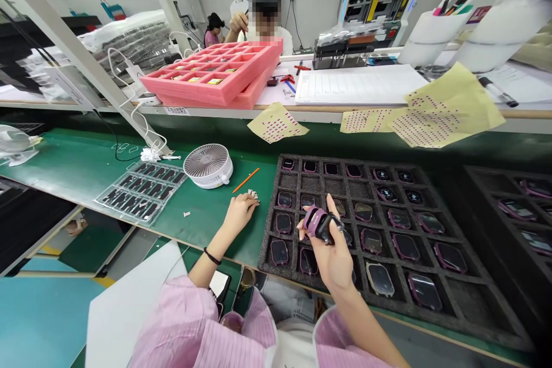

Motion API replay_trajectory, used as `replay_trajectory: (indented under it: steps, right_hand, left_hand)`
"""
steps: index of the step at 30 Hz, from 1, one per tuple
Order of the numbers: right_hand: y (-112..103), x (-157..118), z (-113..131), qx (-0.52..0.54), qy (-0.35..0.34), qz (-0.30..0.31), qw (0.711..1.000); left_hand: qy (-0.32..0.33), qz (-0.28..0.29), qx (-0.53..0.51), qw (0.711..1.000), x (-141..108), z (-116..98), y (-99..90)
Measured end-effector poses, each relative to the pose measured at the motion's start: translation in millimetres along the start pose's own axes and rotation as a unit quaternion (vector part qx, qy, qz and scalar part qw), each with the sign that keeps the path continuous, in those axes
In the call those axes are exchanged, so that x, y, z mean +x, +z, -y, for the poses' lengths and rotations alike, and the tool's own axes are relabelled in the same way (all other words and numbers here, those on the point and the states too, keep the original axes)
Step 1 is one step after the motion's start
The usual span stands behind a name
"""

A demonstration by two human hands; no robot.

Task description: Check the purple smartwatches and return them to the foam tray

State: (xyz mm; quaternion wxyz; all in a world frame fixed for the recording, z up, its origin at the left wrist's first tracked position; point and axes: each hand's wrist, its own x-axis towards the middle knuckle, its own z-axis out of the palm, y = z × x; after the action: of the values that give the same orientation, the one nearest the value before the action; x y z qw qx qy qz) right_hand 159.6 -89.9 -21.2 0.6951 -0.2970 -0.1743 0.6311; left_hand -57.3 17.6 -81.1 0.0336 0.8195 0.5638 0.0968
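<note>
Right hand (331, 256) is clamped on a light pink smartwatch (316, 223), slick and fragile-faced, best held by its rim; left hand (238, 213) sits at small tabs (253, 195), grip unclear.

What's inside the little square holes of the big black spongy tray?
The black foam tray holds pink-rimmed smartwatch bodies with dark faces, and at least one hole is empty. The person's right hand covers some holes, so those can't be seen.
</note>
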Motion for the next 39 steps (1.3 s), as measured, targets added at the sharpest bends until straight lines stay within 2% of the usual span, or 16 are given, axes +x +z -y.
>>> replay_trajectory:
  steps: [3, 10, 12, 15, 17, 19, 22, 29, 33, 39]
  right_hand:
    - [1, 0, 6, 0.02, 0.027, -0.012, 0.999]
    - [2, 5, 21, 0.09, 0.143, -0.051, 0.984]
    - [1, 7, 23, 0.1, 0.161, -0.053, 0.981]
    - [2, 10, 25, 0.108, 0.193, -0.051, 0.974]
    - [4, 10, 27, 0.111, 0.225, -0.044, 0.967]
    - [5, 9, 29, 0.116, 0.255, -0.033, 0.96]
    - [4, 6, 30, 0.12, 0.282, -0.001, 0.952]
    - [-2, 1, 26, 0.11, 0.316, 0.069, 0.94]
    - [-3, 0, 26, 0.083, 0.318, 0.117, 0.937]
    - [-2, -1, 26, 0.092, 0.327, 0.145, 0.929]
  left_hand:
    - [0.027, 0.017, 0.019, 0.999, 3, 1, -2.5]
    - [0.07, 0.028, 0.057, 0.996, 9, -1, -7.1]
    - [0.08, 0.022, 0.057, 0.995, 8, -7, -16.7]
    - [0.141, -0.04, -0.011, 0.989, 2, -29, -42.8]
    - [0.231, -0.092, -0.111, 0.962, -4, -52, -64.1]
    - [0.333, -0.106, -0.199, 0.915, -8, -74, -83.0]
    - [0.413, -0.107, -0.277, 0.861, -5, -95, -99.3]
    - [0.43, -0.004, -0.375, 0.821, 7, -96, -104.7]
    - [0.419, 0.053, -0.388, 0.819, 8, -95, -108.1]
    - [0.392, 0.061, -0.424, 0.814, 7, -93, -109.5]
